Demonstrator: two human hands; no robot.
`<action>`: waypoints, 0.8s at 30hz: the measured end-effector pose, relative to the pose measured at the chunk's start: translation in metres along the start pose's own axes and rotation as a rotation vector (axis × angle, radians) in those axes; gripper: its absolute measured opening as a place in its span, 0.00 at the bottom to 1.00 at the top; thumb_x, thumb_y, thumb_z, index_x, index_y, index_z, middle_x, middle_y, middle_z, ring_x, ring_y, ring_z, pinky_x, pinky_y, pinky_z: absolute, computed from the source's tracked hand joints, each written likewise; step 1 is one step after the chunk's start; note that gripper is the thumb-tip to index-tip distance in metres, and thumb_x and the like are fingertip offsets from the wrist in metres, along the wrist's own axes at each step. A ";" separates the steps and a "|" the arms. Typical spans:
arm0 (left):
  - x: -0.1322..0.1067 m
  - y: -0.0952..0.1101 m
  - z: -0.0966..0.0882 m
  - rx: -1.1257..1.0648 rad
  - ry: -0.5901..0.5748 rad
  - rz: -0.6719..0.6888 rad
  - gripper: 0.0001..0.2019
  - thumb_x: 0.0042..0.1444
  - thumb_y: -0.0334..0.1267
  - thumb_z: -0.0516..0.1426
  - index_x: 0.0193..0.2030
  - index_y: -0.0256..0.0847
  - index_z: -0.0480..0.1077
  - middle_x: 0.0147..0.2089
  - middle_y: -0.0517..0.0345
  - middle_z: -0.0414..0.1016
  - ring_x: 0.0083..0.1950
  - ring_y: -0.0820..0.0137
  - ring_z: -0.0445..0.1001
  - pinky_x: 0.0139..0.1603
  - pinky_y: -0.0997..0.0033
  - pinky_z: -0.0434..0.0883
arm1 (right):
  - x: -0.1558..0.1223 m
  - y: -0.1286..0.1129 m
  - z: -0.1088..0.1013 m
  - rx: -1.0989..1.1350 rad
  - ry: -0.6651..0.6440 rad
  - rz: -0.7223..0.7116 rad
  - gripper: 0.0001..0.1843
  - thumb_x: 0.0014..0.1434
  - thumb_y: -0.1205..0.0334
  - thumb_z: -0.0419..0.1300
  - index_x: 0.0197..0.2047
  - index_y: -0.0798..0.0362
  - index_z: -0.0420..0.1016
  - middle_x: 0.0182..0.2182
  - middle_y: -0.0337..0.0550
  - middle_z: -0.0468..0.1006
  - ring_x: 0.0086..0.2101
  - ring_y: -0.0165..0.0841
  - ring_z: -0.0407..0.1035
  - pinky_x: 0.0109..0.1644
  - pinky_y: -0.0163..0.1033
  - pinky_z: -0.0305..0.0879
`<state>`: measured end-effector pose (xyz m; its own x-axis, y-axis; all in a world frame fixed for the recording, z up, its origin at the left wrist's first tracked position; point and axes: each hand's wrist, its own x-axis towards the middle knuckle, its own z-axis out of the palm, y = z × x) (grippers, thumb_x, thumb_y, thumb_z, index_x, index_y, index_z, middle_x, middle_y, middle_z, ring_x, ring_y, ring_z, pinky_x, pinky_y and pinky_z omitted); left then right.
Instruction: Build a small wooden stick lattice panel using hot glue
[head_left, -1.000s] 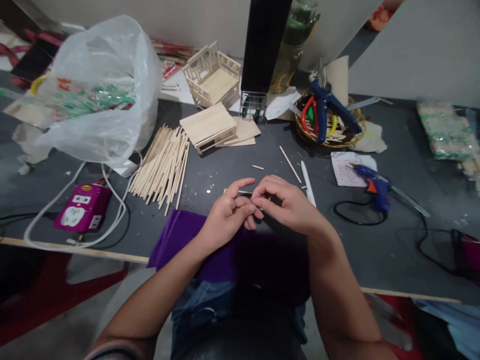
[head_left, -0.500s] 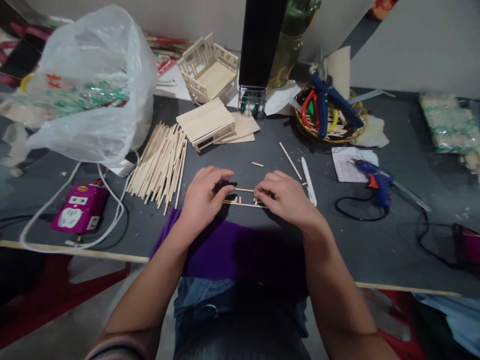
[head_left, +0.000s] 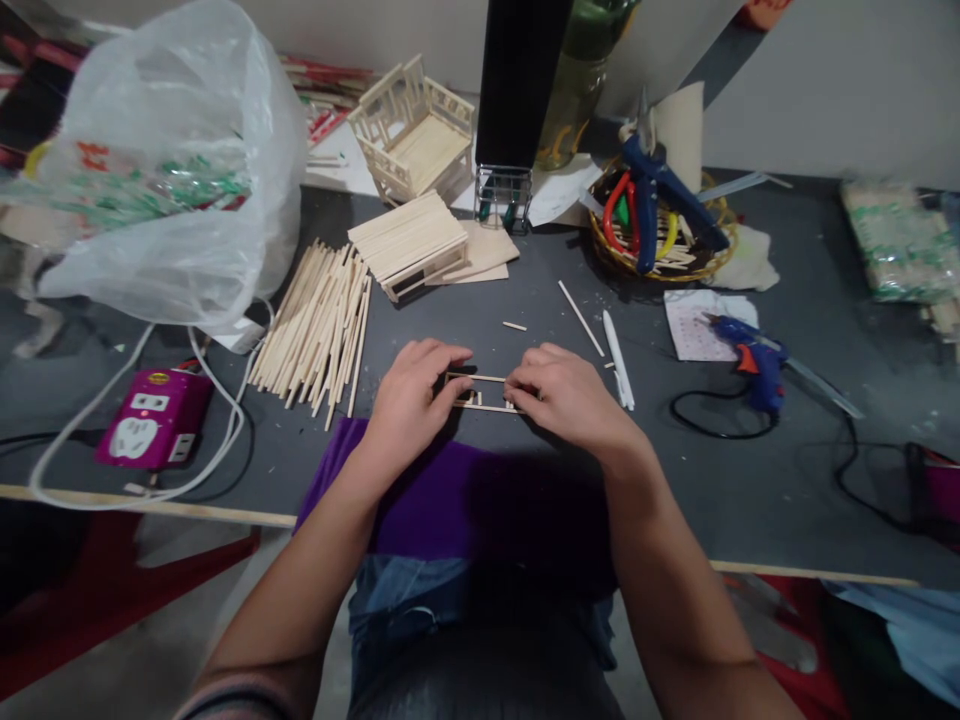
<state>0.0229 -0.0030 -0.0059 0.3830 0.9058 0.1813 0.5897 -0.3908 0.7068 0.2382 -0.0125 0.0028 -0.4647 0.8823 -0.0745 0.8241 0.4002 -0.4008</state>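
Note:
A small rectangular frame of thin wooden sticks (head_left: 489, 408) lies on the dark table in front of me, with short upright pieces between its two long rails. My left hand (head_left: 416, 398) grips the frame's left end, thumb inside it and index finger stretched over the far side. At the other end, my right hand (head_left: 564, 396) has its fingertips pinched together on the frame near a short piece. The fingers partly hide both ends. Just beyond lies a loose short stick (head_left: 514, 326).
A pile of sticks (head_left: 315, 330) and a slatted miniature table (head_left: 409, 245) stand to the left, with a miniature chair (head_left: 420, 140) behind. Rightward are a white pen (head_left: 618, 358), a glue gun (head_left: 754, 365) and a tool basket (head_left: 660, 265). A purple power box (head_left: 154, 418) sits far left.
My left hand has shifted slightly, its thumb now lower at the frame's end, and more of the left end shows. My right fingertips have edged a little left. The view has tilted slightly.

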 end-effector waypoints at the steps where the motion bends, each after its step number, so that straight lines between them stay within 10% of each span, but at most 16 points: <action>1: 0.000 0.000 0.000 0.003 -0.003 0.001 0.09 0.60 0.32 0.58 0.47 0.40 0.72 0.42 0.54 0.76 0.46 0.64 0.71 0.49 0.63 0.67 | 0.000 0.000 0.000 0.002 -0.002 0.000 0.12 0.65 0.63 0.56 0.32 0.51 0.78 0.29 0.43 0.72 0.35 0.36 0.62 0.37 0.41 0.52; 24: -0.001 -0.004 -0.002 0.039 -0.017 -0.016 0.10 0.59 0.34 0.59 0.48 0.40 0.73 0.42 0.53 0.75 0.47 0.62 0.70 0.50 0.62 0.67 | -0.007 -0.001 -0.006 0.086 -0.038 0.028 0.15 0.59 0.71 0.52 0.38 0.52 0.81 0.31 0.45 0.76 0.38 0.38 0.65 0.41 0.42 0.58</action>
<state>0.0185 -0.0015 -0.0077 0.3847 0.9094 0.1584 0.6229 -0.3823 0.6825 0.2423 -0.0174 0.0088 -0.4551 0.8823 -0.1204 0.8070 0.3515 -0.4745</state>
